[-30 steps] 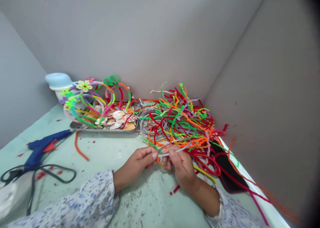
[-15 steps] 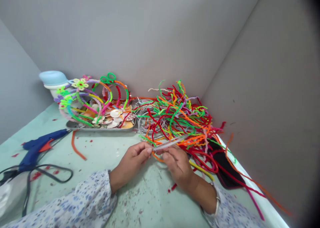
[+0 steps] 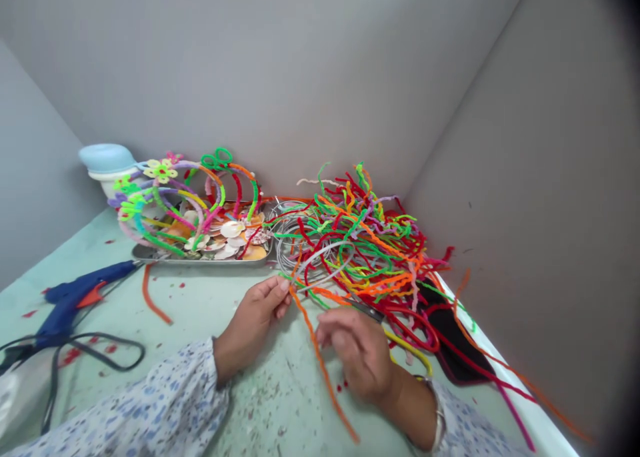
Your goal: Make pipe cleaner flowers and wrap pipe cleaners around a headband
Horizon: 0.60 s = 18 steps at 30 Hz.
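The right hand [image 3: 357, 353] curls beside an orange strip [image 3: 327, 377], grip unclear; mid-way across the worktop [image 3: 285, 390], the left hand [image 3: 254, 318] pinches strip and grey band [image 3: 320, 252], seemingly barely begun. Finished-looking coloured bands [image 3: 190, 196] stand near the far edge.

The right fingers [image 3: 345, 319] have left the grey band [image 3: 316, 254]; the orange stem [image 3: 327, 379] (earlier mostly hidden) trails downward.

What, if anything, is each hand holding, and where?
The left hand pinches a grey band by its near end, with an orange fuzzy stem; whether the right hand holds anything can't be told.
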Each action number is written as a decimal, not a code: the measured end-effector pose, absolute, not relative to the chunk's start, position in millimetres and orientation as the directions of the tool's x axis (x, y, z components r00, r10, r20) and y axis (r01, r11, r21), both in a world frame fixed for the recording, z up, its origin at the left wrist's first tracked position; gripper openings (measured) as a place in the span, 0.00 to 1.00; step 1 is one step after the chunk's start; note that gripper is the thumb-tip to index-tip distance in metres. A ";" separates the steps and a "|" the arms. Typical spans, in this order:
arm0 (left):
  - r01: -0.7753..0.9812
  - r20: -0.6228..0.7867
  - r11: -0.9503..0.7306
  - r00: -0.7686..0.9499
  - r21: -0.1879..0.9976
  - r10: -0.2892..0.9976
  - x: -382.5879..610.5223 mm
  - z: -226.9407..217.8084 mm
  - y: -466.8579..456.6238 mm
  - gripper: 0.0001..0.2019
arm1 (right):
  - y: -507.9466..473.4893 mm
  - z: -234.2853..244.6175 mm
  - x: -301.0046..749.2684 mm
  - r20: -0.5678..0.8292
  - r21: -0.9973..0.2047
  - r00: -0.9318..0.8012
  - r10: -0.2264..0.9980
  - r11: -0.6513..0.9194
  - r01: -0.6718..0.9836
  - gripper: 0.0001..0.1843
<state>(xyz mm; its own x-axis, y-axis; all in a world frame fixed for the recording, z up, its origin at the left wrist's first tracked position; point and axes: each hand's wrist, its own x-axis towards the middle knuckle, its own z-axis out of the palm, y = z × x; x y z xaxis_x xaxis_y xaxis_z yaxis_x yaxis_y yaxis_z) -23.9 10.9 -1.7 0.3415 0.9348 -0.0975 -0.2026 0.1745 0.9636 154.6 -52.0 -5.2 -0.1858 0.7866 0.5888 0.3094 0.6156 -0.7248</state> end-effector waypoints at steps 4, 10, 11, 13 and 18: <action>-0.094 -0.071 0.128 0.459 0.987 0.886 -23.5 -0.8 6.0 0.14 | -38.1 -17.9 153.0 0.368 -0.912 0.051 0.928 0.350 0.213 0.11; 0.040 -0.061 0.047 0.585 0.998 0.809 -22.1 -0.5 2.3 0.14 | -38.8 -17.8 149.1 0.378 -0.899 -0.004 0.926 0.368 0.236 0.07; 0.039 -0.062 0.049 0.594 0.998 0.802 -22.2 -0.4 2.7 0.14 | -40.3 -16.8 148.6 0.369 -0.902 -0.003 0.929 0.359 0.240 0.06; 0.022 -0.068 0.069 0.601 0.997 0.797 -22.7 0.0 4.2 0.15 | -42.5 -15.5 148.1 0.344 -0.914 0.006 0.939 0.334 0.230 0.06; -0.039 -0.087 0.143 0.629 0.989 0.773 -25.9 1.3 7.0 0.13 | -43.8 -16.3 148.6 0.365 -0.905 -0.001 0.931 0.355 0.233 0.07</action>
